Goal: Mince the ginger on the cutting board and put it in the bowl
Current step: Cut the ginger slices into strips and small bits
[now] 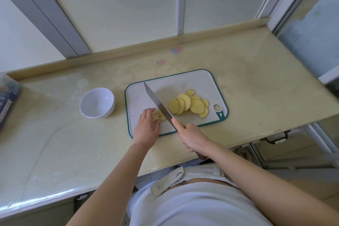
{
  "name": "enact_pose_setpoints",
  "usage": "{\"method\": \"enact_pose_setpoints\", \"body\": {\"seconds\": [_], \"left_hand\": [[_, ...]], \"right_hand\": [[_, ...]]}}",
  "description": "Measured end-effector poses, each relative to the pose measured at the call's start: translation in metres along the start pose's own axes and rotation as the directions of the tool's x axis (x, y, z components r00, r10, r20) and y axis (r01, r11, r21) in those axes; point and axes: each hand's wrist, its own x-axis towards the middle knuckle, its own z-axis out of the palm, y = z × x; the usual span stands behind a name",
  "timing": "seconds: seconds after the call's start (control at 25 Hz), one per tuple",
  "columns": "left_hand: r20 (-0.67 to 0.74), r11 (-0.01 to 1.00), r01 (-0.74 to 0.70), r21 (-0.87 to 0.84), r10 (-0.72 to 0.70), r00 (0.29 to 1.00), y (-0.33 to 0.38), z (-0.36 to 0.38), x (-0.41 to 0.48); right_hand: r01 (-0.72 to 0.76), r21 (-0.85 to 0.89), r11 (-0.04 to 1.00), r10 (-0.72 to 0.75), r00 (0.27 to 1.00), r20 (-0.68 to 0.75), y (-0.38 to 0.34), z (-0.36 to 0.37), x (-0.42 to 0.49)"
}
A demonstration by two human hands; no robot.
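I'm in a home kitchen: the cream stone desk [256, 79] before me carries a green-rimmed cutting board [198, 80] with yellow ginger slices [189, 105] and a white bowl [108, 110], and I hold a long knife [157, 102]. Frosted panes [128, 14] in pale frames rise behind the desk.

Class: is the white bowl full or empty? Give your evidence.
Empty: the bowl stands upright, its white inside bare; the cut ginger lies on the board.
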Motion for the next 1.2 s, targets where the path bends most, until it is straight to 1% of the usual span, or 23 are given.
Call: {"method": "enact_pose_setpoints", "body": {"seconds": [0.16,0.28,0.44,0.6,0.76,0.92,1.08,1.2], "left_hand": [[-0.039,0.995,0.017,-0.1,-0.021,0.999,-0.001,0.0,0.002],[-0.068,0.992,0.022,-0.125,-0.031,0.997,-0.003,0.0,0.004],[-0.11,0.993,0.032,-0.11,-0.044,0.993,-0.002,0.003,0.007],[-0.117,0.997,0.03,-0.07,-0.038,0.992,-0.001,0.003,0.009],[-0.128,0.997,0.023,-0.069,-0.031,0.991,-0.001,0.002,0.011],[-0.129,0.997,0.027,-0.074,-0.037,0.991,-0.003,0.002,0.012],[-0.147,0.997,0.019,-0.072,-0.029,0.989,-0.002,0.003,0.012],[-0.148,0.998,0.019,-0.067,-0.029,0.989,-0.002,0.003,0.011]], "right_hand": [[0.006,0.01,1.0,-0.006,1.0,0.029,-0.004,0.002,-0.005],[0.017,-0.018,1.0,-0.016,0.999,0.034,-0.005,0.003,-0.007],[0.022,-0.028,0.999,-0.022,1.0,0.011,-0.004,0.005,-0.007],[0.016,-0.041,0.999,-0.015,1.0,0.016,-0.008,0.006,-0.007],[-0.031,-0.068,0.997,0.033,0.999,0.022,-0.01,0.005,-0.005],[-0.036,-0.14,0.989,0.041,0.999,0.031,-0.011,0.007,-0.001],[-0.049,-0.092,0.995,0.051,0.999,0.019,-0.009,0.004,0.002],[-0.026,-0.115,0.993,0.027,1.0,0.007,-0.006,0.008,0.005]]}}
